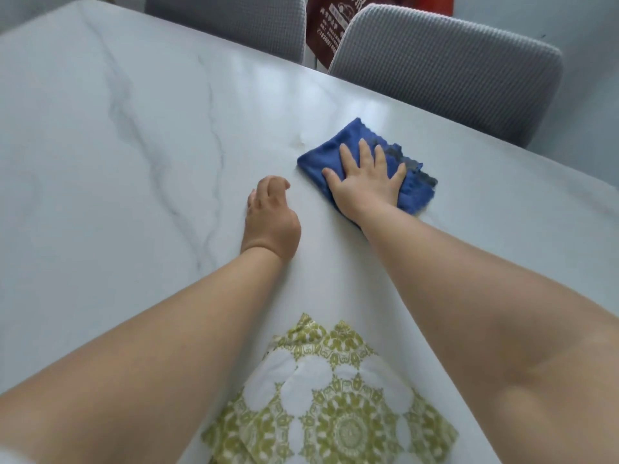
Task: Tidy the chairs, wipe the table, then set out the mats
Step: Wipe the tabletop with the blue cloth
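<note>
Head view, right hand (365, 185) flat on diagonal blue cloth (355, 137)

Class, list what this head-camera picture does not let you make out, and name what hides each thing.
Head view:
- Left hand: fingertips curled under, hidden by its own back.
- Blue cloth: middle covered by the right hand.
- Green-patterned mats: cut off by the lower edge, overlapped by forearms; number unclear.
- Grey chairs: seats and legs hidden behind the table.
- Brown printed sheet: lettering too small.
</note>
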Tool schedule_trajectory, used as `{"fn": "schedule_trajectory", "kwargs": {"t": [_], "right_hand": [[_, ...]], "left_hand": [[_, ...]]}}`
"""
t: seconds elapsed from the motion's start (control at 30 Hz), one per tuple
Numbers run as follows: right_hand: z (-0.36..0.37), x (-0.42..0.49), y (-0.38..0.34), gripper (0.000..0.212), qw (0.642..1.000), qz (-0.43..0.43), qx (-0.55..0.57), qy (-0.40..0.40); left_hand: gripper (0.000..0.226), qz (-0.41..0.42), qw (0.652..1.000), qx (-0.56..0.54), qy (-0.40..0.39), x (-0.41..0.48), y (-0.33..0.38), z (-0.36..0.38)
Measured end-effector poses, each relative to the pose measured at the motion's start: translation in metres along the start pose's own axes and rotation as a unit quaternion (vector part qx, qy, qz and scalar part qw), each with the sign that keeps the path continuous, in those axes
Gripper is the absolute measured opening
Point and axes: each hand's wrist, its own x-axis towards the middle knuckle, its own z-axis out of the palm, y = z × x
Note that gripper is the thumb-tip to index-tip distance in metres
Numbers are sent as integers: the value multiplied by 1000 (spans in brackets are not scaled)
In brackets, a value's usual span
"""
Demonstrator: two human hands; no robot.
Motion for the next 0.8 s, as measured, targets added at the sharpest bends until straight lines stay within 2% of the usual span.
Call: {"fn": "schedule_trajectory", "kwargs": {"t": [0.2, 0.37, 0.43, 0.6, 0.7, 0.8], "right_hand": [[13, -63, -24, 66, 1000, 6, -13, -26], [22, -93, -64, 66, 999, 18, -19, -30], [25, -101, -76, 66, 999, 25, -18, -28], [31, -109, -113, 65, 997, 67, -23, -24], [29, -102, -113, 66, 996, 78, -30, -20], [23, -79, -110, 66, 996, 80, -32, -20]], "left_hand": [[48, -25, 985, -162, -48, 1, -7, -21], [65, -54, 947, -295, -115, 10, -22, -41], [71, -52, 953, -271, -127, 15, -33, -53], [65, 93, 978, -106, -151, 43, -77, -94], [57, 137, 972, 13, -189, 72, -98, -99], [46, 195, 952, 119, -205, 83, -112, -90]]}}
